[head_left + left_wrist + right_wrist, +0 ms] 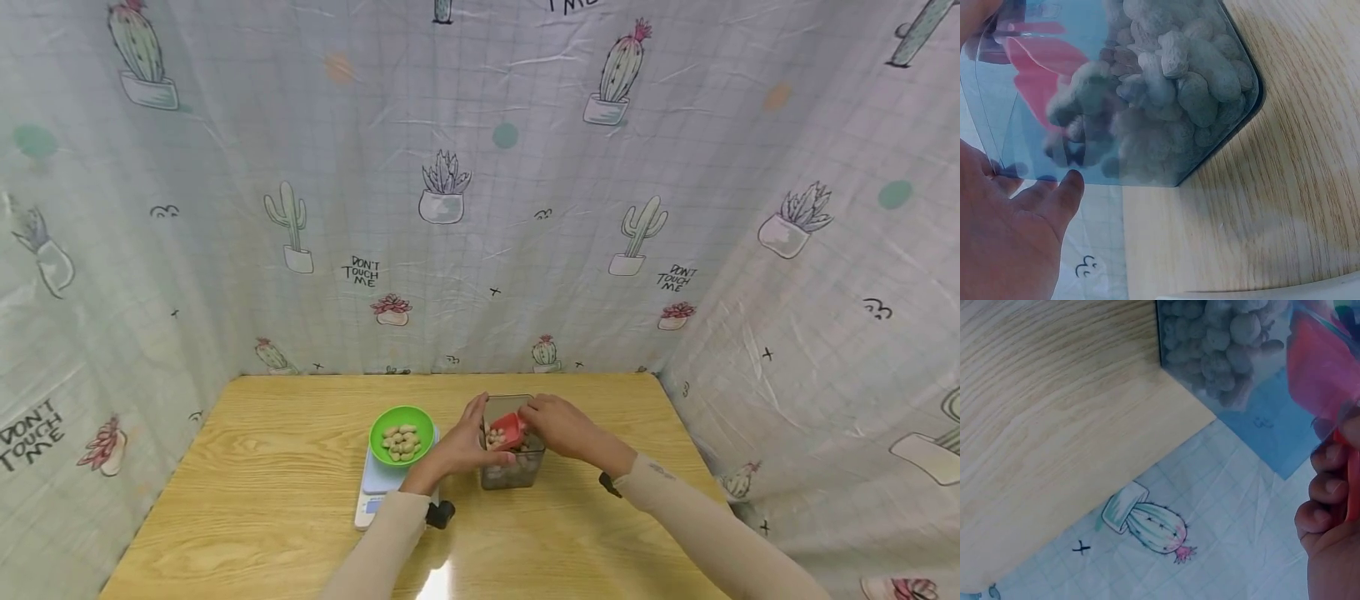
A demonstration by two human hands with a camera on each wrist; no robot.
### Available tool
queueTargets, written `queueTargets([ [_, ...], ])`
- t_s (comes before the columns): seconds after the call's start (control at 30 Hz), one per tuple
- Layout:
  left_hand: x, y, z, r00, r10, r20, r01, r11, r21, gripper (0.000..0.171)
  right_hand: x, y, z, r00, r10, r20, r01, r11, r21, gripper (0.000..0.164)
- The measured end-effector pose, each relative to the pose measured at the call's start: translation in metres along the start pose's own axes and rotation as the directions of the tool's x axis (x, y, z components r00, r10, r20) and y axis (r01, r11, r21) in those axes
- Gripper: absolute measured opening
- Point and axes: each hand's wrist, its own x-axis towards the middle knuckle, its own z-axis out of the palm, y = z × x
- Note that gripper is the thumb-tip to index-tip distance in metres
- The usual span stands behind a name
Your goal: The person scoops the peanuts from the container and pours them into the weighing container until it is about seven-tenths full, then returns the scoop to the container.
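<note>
A clear, smoke-tinted plastic container (510, 481) stands on the table with unshelled peanuts (1207, 72) heaped inside. My left hand (459, 447) grips it from the left, fingers at the far side and thumb across the near rim. From the right, my right hand (564, 427) holds a red scoop (508, 430) by its handle, fingers curled round it. The scoop is tilted inside the container with peanuts at its mouth. Through the wall, the left wrist view shows the scoop's pinkish blade (1038, 72) beside peanuts.
Left of the container, a green bowl (378, 419) holding several peanuts (402, 442) sits on a white digital scale (372, 510). The wooden table (285, 467) meets a cactus-print curtain (495, 250) at the back and sides.
</note>
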Motion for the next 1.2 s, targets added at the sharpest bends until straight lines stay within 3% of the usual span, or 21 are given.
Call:
queueTargets([
  [0.2, -0.001, 0.002, -0.001, 1.000, -0.005, 0.003, 0.005, 1.000, 0.010, 0.126, -0.006, 0.001, 0.003, 0.997, 0.082, 0.011, -0.082, 0.994, 0.074, 0.010],
  [0.5, -0.003, 0.006, -0.003, 1.000, 0.014, 0.022, -0.014, 1.000, -0.002, 0.125, 0.004, -0.007, 0.006, 0.998, 0.056, -0.004, -0.056, 0.998, -0.005, 0.007],
  [0.9, -0.001, 0.004, -0.005, 1.000, 0.000, 0.002, 0.000, 1.000, -0.010, 0.127, -0.011, -0.001, 0.002, 0.989, 0.148, 0.011, -0.148, 0.974, 0.173, 0.011],
  [1.2, -0.001, 0.003, -0.003, 1.000, 0.005, 0.007, -0.005, 1.000, -0.025, 0.126, -0.021, -0.004, 0.006, 0.972, 0.235, 0.000, -0.224, 0.930, 0.292, 0.020],
])
